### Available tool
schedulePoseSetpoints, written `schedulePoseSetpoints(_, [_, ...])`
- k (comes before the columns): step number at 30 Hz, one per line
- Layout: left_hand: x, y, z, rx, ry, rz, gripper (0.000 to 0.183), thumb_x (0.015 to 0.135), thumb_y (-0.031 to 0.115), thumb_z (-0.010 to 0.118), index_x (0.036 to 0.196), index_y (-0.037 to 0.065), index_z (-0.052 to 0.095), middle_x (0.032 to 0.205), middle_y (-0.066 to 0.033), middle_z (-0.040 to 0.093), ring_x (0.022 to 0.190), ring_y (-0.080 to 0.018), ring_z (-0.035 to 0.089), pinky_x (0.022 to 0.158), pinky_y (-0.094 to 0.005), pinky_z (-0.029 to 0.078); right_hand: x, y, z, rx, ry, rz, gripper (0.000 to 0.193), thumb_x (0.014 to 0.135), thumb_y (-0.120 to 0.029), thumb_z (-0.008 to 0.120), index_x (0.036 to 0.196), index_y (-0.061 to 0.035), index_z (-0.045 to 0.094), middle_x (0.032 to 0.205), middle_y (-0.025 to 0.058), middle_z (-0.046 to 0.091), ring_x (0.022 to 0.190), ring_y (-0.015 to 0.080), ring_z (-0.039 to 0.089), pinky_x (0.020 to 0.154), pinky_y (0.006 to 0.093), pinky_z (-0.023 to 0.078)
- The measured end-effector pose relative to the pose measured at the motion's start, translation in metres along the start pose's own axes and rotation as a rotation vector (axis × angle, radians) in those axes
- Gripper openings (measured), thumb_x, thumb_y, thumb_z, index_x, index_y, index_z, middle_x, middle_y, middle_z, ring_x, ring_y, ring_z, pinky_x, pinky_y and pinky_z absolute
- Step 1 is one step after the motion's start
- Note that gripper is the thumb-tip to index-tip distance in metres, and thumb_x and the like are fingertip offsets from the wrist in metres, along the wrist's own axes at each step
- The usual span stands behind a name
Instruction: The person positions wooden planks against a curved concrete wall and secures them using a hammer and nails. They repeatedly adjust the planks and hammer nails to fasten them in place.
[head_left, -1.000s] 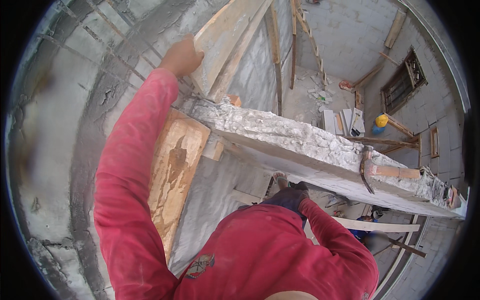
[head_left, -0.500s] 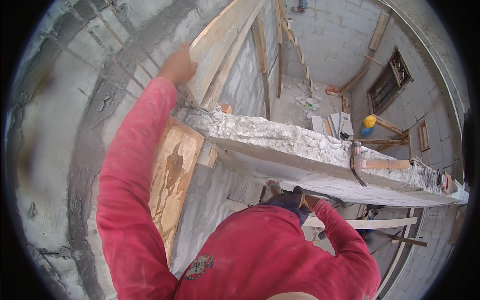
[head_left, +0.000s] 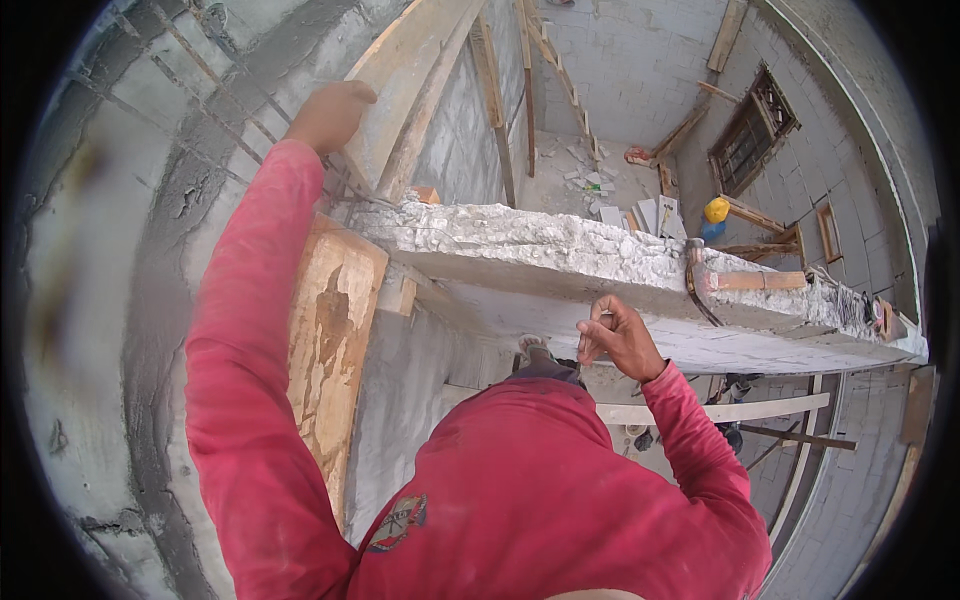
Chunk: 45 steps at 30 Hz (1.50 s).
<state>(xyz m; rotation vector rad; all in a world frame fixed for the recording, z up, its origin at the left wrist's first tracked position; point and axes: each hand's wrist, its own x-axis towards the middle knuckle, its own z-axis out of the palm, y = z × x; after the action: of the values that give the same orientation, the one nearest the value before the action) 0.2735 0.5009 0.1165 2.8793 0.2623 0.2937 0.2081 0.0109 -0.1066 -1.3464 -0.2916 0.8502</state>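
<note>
My left hand [head_left: 330, 117] is closed around the edge of a tall, pale wooden board [head_left: 415, 80], which stands beside the far end of a rough-topped wall [head_left: 540, 235]. My right hand [head_left: 622, 338] is raised in front of my body, on the near side of that wall. Its thumb and fingers are pinched together; whatever may be between them is too small to make out. A hammer [head_left: 757, 281] with a wooden handle lies across the wall's top, to the right of this hand. Below my left forearm leans a stained wooden panel [head_left: 325, 370].
Bare steel bars [head_left: 200, 70] stick out at the upper left. Beyond the wall, far below, are rubble, pale slabs [head_left: 650, 215] and a yellow and blue object [head_left: 716, 210]. A long pale plank [head_left: 720, 410] spans the lower right. A bundle of wire [head_left: 850, 302] rests on the wall.
My right hand has come up from beside my waist to in front of my body, its fingers now pinched. My left hand stays at the board's edge; the view has shifted slightly.
</note>
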Motion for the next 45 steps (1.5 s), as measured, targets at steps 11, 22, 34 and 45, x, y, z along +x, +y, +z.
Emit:
schedulePoseSetpoints(11, [-0.012,-0.011,0.002,0.047,0.195,0.122,0.027,0.088,-0.001,0.057,0.107,0.006,0.075,0.159,-0.0205,0.048,0.144,-0.0400,0.048,0.119,-0.0435,0.040,0.098,-0.130,0.087,0.597,-0.459,-0.319,0.049,0.103,-0.002,0.052,0.152,0.0041,0.045,0.126,0.0079,0.063,0.123,0.0213,0.063,0.112,0.0371,0.051])
schedulePoseSetpoints(22, [-0.015,-0.014,0.003,-0.082,0.194,0.183,0.022,0.089,-0.002,0.056,0.100,0.006,0.073,0.162,-0.0136,0.047,0.136,-0.0368,0.058,0.110,-0.0426,0.048,0.233,-0.194,0.164,0.250,-0.304,-0.480,0.040,0.112,-0.024,0.051,0.136,0.0069,0.057,0.114,0.0070,0.065,0.110,0.0158,0.063,0.100,0.0331,0.053])
schedulePoseSetpoints(34, [-0.024,-0.004,-0.006,-0.036,0.121,0.129,0.028,0.097,0.010,0.058,0.120,0.003,0.073,0.166,-0.0127,0.041,0.137,-0.0383,0.056,0.113,-0.0441,0.046,0.309,-0.200,0.216,0.181,-0.020,-0.495,0.029,0.102,-0.017,0.070,0.119,0.0056,0.067,0.093,0.0044,0.067,0.078,0.0100,0.062,0.071,0.0247,0.052])
schedulePoseSetpoints(45, [-0.004,0.002,0.003,-0.012,0.138,0.172,0.023,0.102,0.013,0.054,0.101,-0.002,0.072,0.161,-0.0126,0.048,0.120,-0.0389,0.066,0.101,-0.0467,0.051,0.272,-0.194,0.174,-0.305,0.231,-0.761,0.041,0.102,-0.026,0.067,0.128,0.0053,0.062,0.109,0.0212,0.072,0.095,0.0300,0.070,0.086,0.0399,0.055])
